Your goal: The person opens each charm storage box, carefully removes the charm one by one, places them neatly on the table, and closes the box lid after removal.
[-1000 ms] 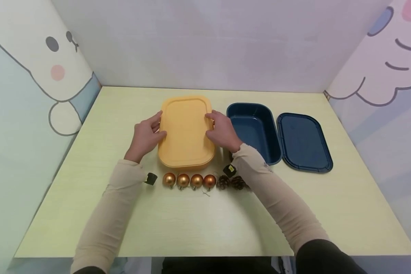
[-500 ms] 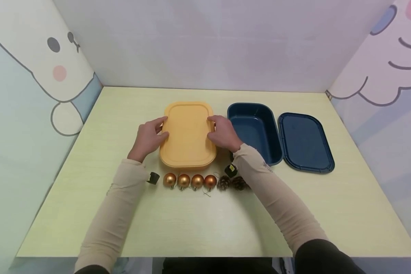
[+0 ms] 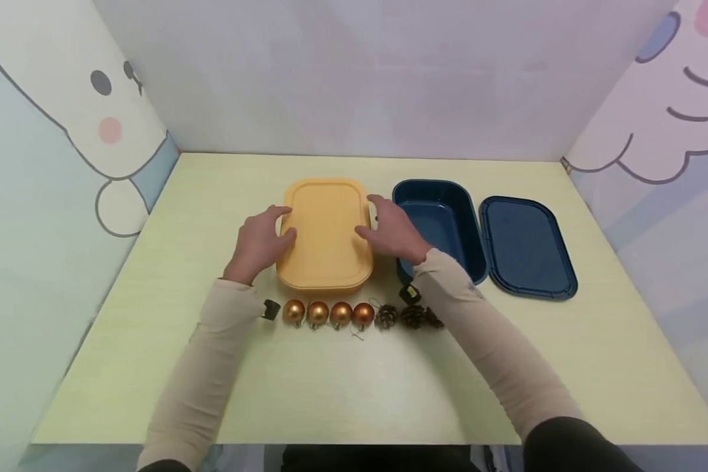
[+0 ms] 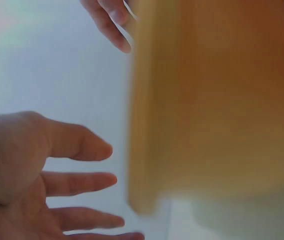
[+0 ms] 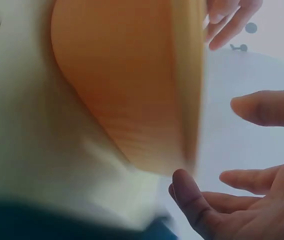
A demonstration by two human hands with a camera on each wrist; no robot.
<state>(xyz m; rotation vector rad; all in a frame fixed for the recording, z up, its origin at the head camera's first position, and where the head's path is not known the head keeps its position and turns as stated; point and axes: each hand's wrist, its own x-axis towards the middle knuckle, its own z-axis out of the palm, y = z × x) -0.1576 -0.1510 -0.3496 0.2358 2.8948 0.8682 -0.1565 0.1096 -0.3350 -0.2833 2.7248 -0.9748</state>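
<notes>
A yellow lidded food container (image 3: 327, 236) stands upright on the table with its lid flat on top. My left hand (image 3: 258, 241) is at its left side, fingers spread; in the left wrist view the thumb and fingers (image 4: 84, 183) stand a little apart from the lid's edge. On the opposite side my right hand (image 3: 396, 231) has its thumb and fingers parted. In the right wrist view one fingertip (image 5: 186, 182) is right by the lid's corner, the other fingers away from it. Neither hand grips anything.
Right of the yellow container stands an uncovered navy container (image 3: 476, 252), its navy lid (image 3: 528, 246) lying beside it. Along the front runs a row of several gold and copper baubles (image 3: 318, 314), then pine cones (image 3: 413, 317), partly hidden by my right sleeve.
The yellow container has come down slightly nearer to me and settled. Both hands have since loosened from its sides, the right one drawing off to the right with fingers spreading.
</notes>
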